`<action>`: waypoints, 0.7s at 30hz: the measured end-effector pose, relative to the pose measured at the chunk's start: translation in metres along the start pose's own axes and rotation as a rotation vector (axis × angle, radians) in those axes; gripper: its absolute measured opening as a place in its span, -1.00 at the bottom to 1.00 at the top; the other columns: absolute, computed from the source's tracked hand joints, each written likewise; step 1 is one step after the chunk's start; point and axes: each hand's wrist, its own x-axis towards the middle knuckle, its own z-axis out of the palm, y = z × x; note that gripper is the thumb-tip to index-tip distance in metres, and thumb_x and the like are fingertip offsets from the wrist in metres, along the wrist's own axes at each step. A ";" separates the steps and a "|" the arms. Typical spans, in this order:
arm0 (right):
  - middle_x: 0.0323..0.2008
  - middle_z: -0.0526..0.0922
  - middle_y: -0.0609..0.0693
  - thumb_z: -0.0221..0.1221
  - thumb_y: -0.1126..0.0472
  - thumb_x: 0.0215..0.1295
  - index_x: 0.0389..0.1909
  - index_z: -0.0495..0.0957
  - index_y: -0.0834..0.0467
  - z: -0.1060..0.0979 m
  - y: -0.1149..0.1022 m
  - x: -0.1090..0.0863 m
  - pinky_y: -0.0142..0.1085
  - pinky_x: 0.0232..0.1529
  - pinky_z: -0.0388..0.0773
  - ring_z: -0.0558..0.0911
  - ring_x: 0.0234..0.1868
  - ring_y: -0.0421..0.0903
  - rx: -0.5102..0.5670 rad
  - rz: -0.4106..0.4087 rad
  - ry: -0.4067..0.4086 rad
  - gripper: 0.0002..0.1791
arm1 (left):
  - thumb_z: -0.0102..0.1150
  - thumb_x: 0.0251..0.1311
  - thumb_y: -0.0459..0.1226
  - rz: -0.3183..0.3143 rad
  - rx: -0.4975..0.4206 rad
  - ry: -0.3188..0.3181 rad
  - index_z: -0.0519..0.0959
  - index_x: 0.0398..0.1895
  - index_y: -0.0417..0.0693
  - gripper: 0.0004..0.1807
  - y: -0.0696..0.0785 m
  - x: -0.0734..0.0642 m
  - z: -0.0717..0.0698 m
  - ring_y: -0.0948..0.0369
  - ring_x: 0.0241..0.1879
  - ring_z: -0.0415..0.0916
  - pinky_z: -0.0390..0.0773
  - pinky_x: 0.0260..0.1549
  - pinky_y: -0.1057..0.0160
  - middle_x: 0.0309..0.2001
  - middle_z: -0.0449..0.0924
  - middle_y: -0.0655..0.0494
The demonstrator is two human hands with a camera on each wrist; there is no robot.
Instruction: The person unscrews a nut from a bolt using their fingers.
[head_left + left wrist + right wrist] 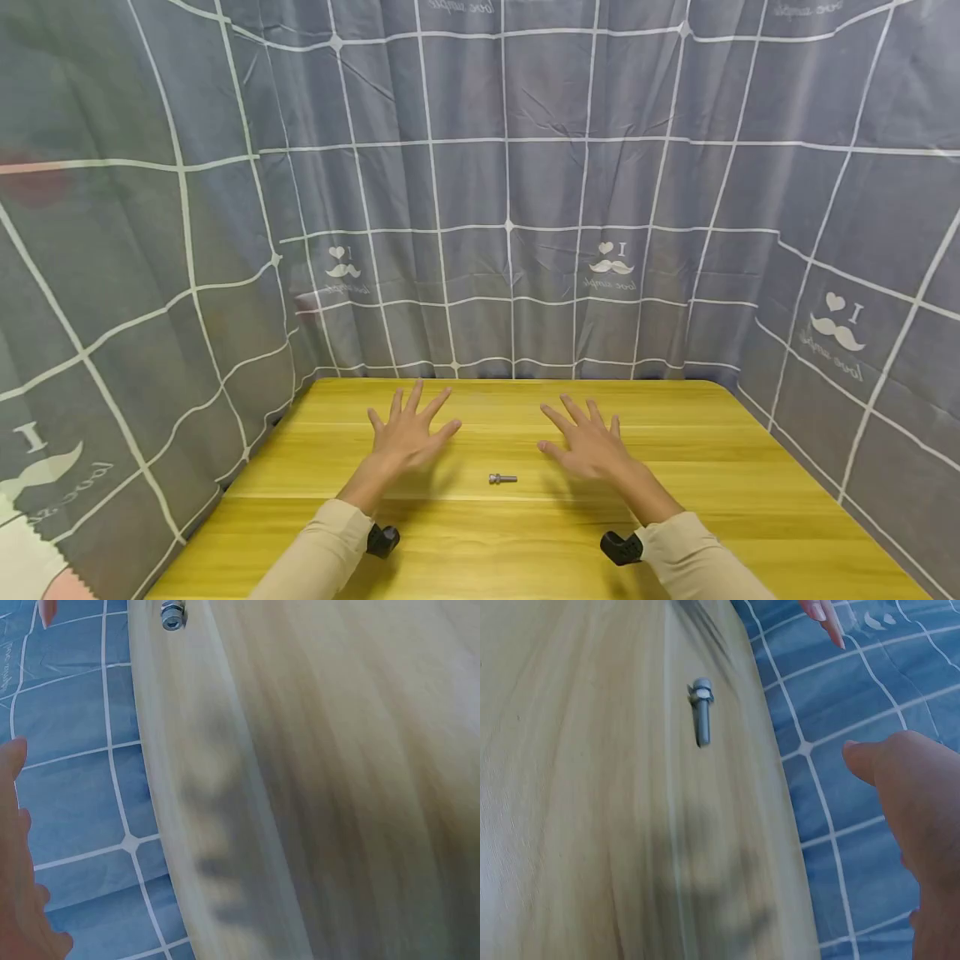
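Note:
A silver metal bolt (502, 478) with a nut near its head lies on its side on the wooden table, between the two hands. My left hand (407, 437) hovers to the left of the bolt, fingers spread and straight, holding nothing. On the other side, my right hand (591, 446) is held over the table in the same way, also with nothing in it. Seen from the right wrist, the bolt (703, 712) shows its whole shank and the nut up by the head. Only its end (172, 616) appears at the top of the left wrist view.
The yellow wood-grain table (510, 550) has a grey curtain (547, 183) with white grid lines behind it and along both sides. A black wrist camera (383, 541) sits at the left cuff and another black camera (621, 548) at the right cuff.

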 end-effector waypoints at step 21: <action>0.57 0.16 0.18 -0.08 -0.35 0.56 0.54 0.36 -0.07 0.051 -0.034 0.002 0.62 0.24 -0.10 0.06 0.52 0.47 0.107 -0.102 -0.056 -0.29 | 0.03 0.46 0.24 0.122 -0.295 -0.177 0.20 0.64 0.21 -0.22 -0.001 -0.030 0.027 -0.36 0.53 -0.10 -0.18 0.18 -0.69 0.60 0.01 -0.22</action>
